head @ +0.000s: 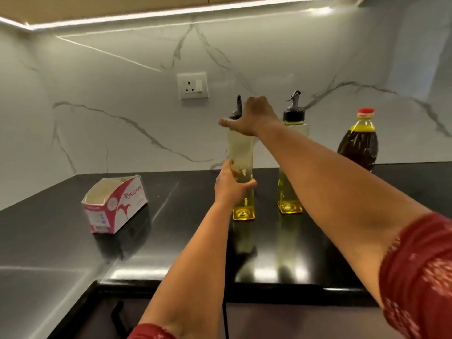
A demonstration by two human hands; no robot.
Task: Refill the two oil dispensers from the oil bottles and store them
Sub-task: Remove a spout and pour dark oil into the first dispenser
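— How far along are you?
— Early. Your left hand [231, 185] grips the near-empty left dispenser [242, 172] on the worktop [183, 241]; your right hand [254, 116] clasps its spout cap [237, 107].
— And farther back?
— The second dispenser [291, 172], capped and low, then a full oil bottle [358, 145]. Nothing refilled or stored, I judge.

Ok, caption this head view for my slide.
Left hand steadies the near-empty oil dispenser while right hand grips its spout cap.

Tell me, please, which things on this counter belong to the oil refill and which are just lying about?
Part of the job:
- left dispenser, gripped by the left hand and the right hand
- right dispenser
- oil bottle

Just lying about:
- cardboard box
- wall socket
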